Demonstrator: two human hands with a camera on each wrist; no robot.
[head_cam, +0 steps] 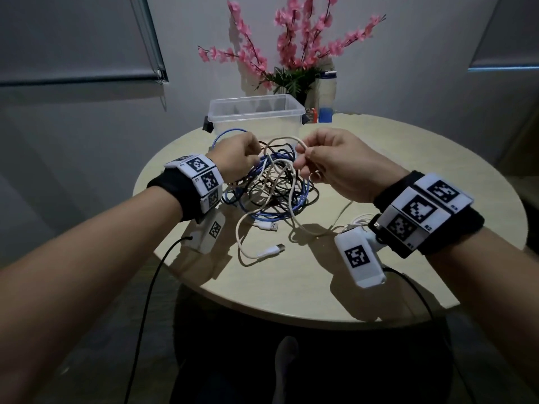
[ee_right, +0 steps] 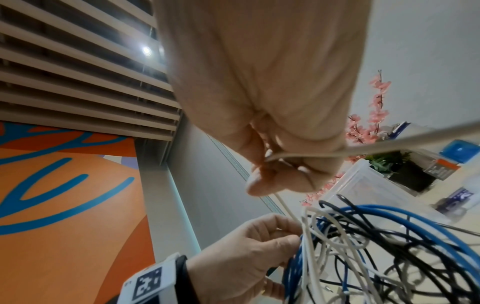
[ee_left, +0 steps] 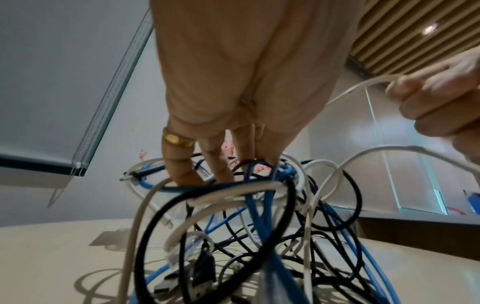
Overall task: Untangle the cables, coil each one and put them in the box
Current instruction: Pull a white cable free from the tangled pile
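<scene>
Head view shows the right hand (head_cam: 335, 164) pinching a limp white cable (head_cam: 287, 139), the left hand (head_cam: 236, 158) gripping the tangle (head_cam: 271, 188) beside it; light, floppy, probably best drawn out near its plug.

The room is dim; a ceiling spotlight (ee_right: 146, 50) throws my cables' shadows onto the table (head_cam: 393, 158). Wrist views bend at edges, near cables blurred.

Only small codes read — "R2" and "R1" — on the right wristband (head_cam: 423, 214) beside its square markers.
</scene>
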